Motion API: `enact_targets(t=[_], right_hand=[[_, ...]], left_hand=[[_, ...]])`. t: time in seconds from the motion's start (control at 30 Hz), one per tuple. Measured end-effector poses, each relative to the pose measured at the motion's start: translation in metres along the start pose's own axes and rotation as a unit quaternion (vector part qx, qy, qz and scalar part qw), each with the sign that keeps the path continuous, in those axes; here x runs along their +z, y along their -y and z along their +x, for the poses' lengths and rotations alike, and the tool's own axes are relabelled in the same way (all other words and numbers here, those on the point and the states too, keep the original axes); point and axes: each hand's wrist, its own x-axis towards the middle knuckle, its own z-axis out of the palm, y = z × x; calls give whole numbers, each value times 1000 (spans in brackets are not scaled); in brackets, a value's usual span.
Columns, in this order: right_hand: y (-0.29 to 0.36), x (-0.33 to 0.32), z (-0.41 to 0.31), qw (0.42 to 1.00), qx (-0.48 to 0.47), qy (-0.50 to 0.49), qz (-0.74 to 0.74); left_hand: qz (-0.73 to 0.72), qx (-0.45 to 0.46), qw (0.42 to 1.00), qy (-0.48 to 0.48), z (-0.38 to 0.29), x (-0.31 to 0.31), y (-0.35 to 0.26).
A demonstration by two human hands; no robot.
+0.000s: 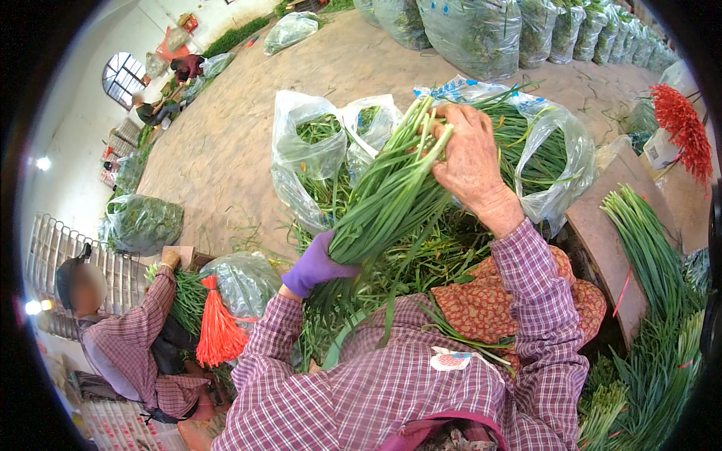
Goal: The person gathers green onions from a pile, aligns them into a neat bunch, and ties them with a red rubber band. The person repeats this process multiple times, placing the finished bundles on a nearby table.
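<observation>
A thick bunch of green garlic chives is held slantwise before me, its pale stem ends at the upper right. My left hand, in a purple glove, is closed around the leafy lower part. My bare right hand has its fingers on the pale stem ends at the top. Behind the bunch stand two open clear plastic bags, the left bag and the right bag, both with loose chives inside. A few chive stalks lie across my lap. Loose leaves are heaped below my hands.
At right, tied chives lie on a board, near red ties. An orange-red bundle of ties hangs at left, beside a seated person. Full bags line the back; other people sit at the far wall.
</observation>
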Motion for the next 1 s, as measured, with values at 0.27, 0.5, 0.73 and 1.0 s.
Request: enact_targets(t=[0.27, 0.5, 0.73, 1.0], right_hand=[[-48, -16, -13, 999, 27, -39, 17], [-151, -71, -52, 956, 195, 116, -187], [-98, -78, -80, 943, 118, 280, -133], [-25, -30, -40, 993, 18, 112, 36]], left_hand=[[175, 44, 982, -58, 4, -8, 0], [418, 108, 891, -140, 1, -24, 6], [569, 81, 803, -158, 8, -29, -12], [600, 128, 774, -157, 12, -22, -25]])
